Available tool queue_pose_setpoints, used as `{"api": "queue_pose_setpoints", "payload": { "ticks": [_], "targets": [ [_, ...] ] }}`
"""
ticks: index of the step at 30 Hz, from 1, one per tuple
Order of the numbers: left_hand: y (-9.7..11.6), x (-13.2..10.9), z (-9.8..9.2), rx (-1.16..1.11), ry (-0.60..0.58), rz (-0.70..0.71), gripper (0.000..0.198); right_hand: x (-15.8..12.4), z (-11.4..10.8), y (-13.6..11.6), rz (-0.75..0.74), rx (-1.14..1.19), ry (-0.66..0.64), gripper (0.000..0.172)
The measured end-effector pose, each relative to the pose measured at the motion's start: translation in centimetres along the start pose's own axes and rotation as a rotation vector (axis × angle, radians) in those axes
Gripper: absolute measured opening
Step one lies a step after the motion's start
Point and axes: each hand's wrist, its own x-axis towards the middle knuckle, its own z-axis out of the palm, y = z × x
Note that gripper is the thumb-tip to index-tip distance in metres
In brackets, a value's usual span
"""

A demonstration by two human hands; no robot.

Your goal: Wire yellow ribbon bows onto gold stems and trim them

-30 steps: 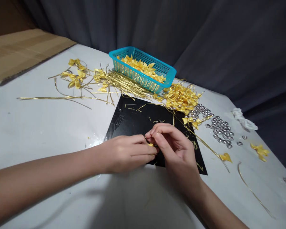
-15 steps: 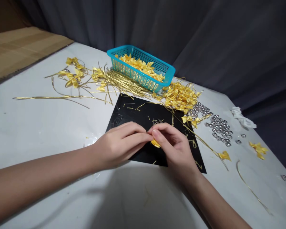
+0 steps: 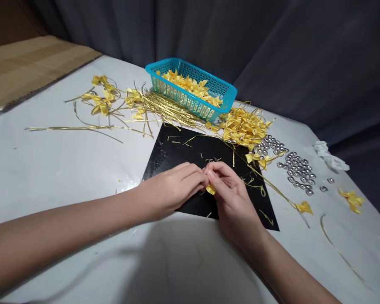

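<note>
Over the black mat (image 3: 196,147), both hands meet fingertip to fingertip. My right hand (image 3: 232,190) pinches a small yellow ribbon bow (image 3: 210,188), whose lower part shows under the fingers. My left hand (image 3: 177,185) has its fingers closed against the right fingertips; what they grip is hidden behind them. Scraps of gold cord (image 3: 262,190) lie on the mat beside the right hand. A dark pointed metal tip (image 3: 215,159) shows just beyond the right fingers, the rest of it hidden.
A blue plastic basket (image 3: 232,99) of yellow bows stands at the back. Before it lies a bundle of gold cords (image 3: 171,109). To its right are a heap of yellow bows (image 3: 247,128) and silver beads (image 3: 299,169). White crumpled material (image 3: 331,156) sits near the right edge.
The view has shifted slightly, so the table things sit a little further right. My left fingers have curled in closer to the right fingertips; the bow stays in the right hand.
</note>
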Motion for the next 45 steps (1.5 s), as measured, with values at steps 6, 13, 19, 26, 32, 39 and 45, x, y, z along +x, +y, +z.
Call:
{"api": "queue_pose_setpoints", "payload": {
  "ticks": [6, 13, 19, 26, 32, 39, 45],
  "targets": [
    [0.0, -0.4, 0.3, 0.044, -0.071, -0.018, 0.015, 0.2, 0.1, -0.4, 0.25, 0.232, 0.071, 0.021],
    [0.0, -0.4, 0.3, 0.057, -0.129, -0.015, 0.016, 0.4, 0.1, -0.5, 0.296, 0.284, 0.088, 0.023],
    [0.3, 0.0, -0.4, 0.026, 0.053, -0.035, 0.01, 0.0, 0.4, -0.9, 0.201, 0.262, 0.054, 0.02],
    [0.5, 0.1, -0.8, 0.125, 0.112, 0.049, 0.011, -0.5, 0.6, -1.1, 0.121, 0.177, -0.003, 0.013],
    [0.6, 0.1, -0.7, 0.238, 0.073, 0.129, 0.013, -0.5, 0.4, -1.6, 0.148, 0.169, 0.0, 0.012],
    [0.3, 0.3, -1.1, 0.296, 0.125, 0.285, 0.02, -0.4, -0.2, -1.8, 0.245, 0.217, -0.045, 0.012],
    [-0.3, -0.5, -1.9, 0.361, 0.255, 0.313, 0.011, -0.7, -0.7, -2.2, -0.013, -0.02, -0.098, 0.012]
  ]
}}
